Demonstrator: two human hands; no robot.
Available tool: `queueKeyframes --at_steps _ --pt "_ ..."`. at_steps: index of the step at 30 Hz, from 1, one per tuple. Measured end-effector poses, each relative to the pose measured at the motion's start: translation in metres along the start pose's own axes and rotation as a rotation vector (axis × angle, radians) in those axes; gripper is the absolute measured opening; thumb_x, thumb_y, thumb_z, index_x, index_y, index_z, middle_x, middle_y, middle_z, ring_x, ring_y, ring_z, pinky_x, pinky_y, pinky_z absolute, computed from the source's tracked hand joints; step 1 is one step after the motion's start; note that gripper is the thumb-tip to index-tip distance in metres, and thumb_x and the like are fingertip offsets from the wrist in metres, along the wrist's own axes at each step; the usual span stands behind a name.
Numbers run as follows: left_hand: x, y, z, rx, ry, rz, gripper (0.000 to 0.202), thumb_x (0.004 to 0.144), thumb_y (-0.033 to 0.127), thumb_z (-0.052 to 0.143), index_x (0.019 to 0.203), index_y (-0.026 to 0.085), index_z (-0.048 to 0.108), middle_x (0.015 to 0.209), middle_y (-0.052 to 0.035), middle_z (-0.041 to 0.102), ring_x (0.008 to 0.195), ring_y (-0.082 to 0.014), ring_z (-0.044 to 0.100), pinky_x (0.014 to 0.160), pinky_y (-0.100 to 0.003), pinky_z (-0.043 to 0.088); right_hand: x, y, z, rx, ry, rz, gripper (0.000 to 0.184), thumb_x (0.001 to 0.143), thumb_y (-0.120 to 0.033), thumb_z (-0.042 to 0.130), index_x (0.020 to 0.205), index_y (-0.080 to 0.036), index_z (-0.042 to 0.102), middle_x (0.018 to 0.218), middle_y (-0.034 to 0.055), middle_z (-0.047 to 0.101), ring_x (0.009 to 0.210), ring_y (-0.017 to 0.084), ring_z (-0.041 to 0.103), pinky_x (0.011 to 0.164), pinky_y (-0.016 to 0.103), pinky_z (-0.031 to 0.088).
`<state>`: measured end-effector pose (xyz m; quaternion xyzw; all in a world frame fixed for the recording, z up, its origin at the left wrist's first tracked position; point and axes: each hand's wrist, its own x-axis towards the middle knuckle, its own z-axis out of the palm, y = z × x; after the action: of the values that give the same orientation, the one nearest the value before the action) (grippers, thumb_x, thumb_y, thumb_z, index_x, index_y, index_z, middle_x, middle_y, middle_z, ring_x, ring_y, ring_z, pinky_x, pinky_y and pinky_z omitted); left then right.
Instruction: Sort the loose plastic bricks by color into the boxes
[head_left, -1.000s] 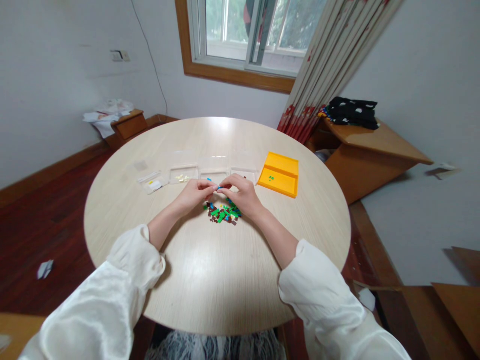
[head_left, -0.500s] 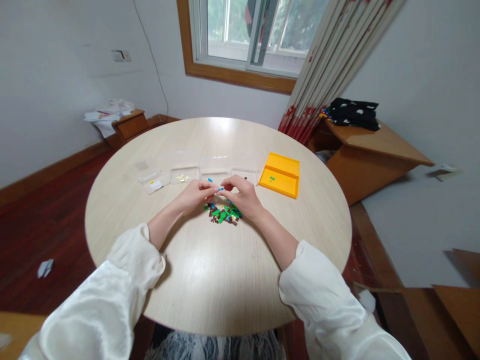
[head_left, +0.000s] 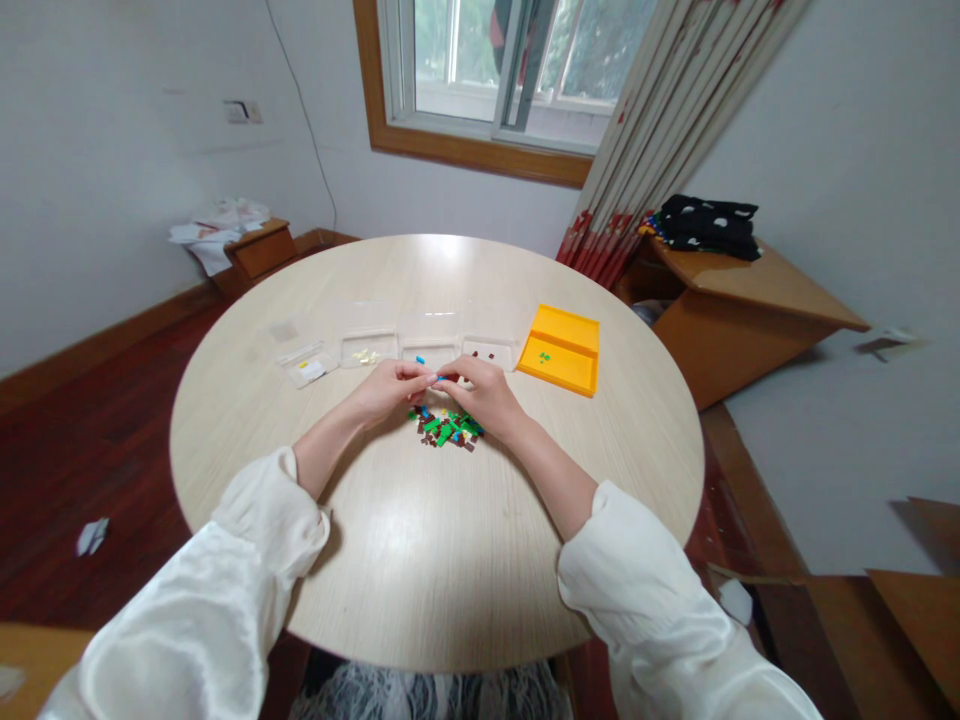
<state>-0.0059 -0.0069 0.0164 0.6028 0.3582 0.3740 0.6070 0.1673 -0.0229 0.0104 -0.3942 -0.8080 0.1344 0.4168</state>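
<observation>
My left hand (head_left: pixel 388 389) and my right hand (head_left: pixel 486 393) meet over a small pile of green, blue and brown bricks (head_left: pixel 447 428) on the round wooden table (head_left: pixel 420 520). Fingertips of both hands pinch a tiny blue piece (head_left: pixel 441 378) between them. Just beyond my hands stands a row of clear plastic trays: one holds a blue piece (head_left: pixel 421 355), one pale yellow bits (head_left: pixel 367 352), one dark bits (head_left: pixel 487 351). A small clear bag with a yellow piece (head_left: pixel 306 365) lies at the left end.
An orange tray (head_left: pixel 564 350) with a few green pieces sits to the right of the clear trays. A wooden cabinet (head_left: pixel 739 300) with dark cloth stands right of the table, by the curtain (head_left: pixel 660 130). A low stand with papers (head_left: pixel 240 240) is at far left.
My hands have stayed together over the pile; the fingers shifted slightly around the small blue piece. Nothing else moved.
</observation>
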Motion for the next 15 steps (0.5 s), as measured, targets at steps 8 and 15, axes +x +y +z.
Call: queueKeyframes --at_steps 8,15 --pt "0.0 -0.0006 0.0005 -0.018 0.01 -0.033 0.036 0.058 0.045 0.076 0.055 0.013 0.061 0.046 0.003 0.043 0.046 -0.0068 0.034 0.049 -0.023 0.023 -0.0001 -0.0002 -0.0001 0.018 -0.025 -0.002 0.011 0.084 -0.026 0.062 0.09 -0.018 0.068 0.08 0.0032 0.067 0.073 0.014 0.059 0.07 0.027 0.044" --pt "0.0015 -0.0007 -0.0011 0.033 0.066 -0.03 0.034 0.057 0.045 0.074 0.053 0.014 0.059 0.043 0.0043 0.04 0.044 -0.0071 0.033 0.047 -0.023 0.023 -0.0009 -0.0008 -0.0003 0.031 -0.05 -0.013 0.015 0.083 -0.019 0.062 0.097 -0.02 0.068 0.084 0.0027 0.068 0.076 0.013 0.06 0.073 0.027 0.046"
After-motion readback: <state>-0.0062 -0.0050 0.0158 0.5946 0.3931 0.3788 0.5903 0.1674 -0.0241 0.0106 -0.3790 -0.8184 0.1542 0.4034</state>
